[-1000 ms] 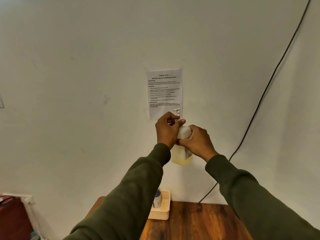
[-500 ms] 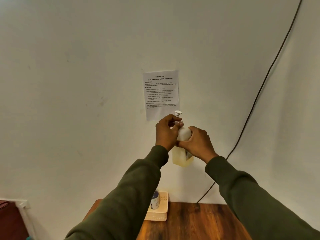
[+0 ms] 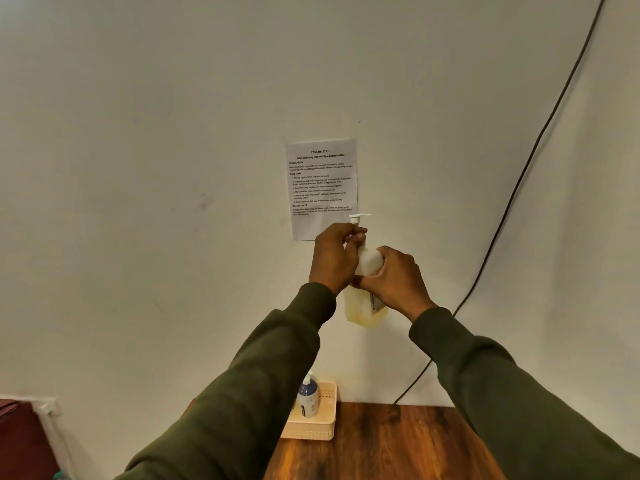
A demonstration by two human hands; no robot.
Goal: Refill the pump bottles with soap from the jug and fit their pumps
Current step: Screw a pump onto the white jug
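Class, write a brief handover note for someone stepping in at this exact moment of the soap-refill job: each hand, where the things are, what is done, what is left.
Left hand: grips the pump collar at the bottle neck.
Right hand: holds the pump bottle by its body, raised in front of the wall.
That bottle holds yellowish soap; its pump is on the neck, tightness unclear.
A second bottle, pump fitted, stands in the cream basket on the wooden table.
The jug is out of view.
Left: finish seating this pump, put the bottle down.

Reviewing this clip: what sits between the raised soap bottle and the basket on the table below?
Nothing. In the head view, only bare wall shows between the soap bottle held up in both hands and the basket, apart from the left sleeve crossing in front.
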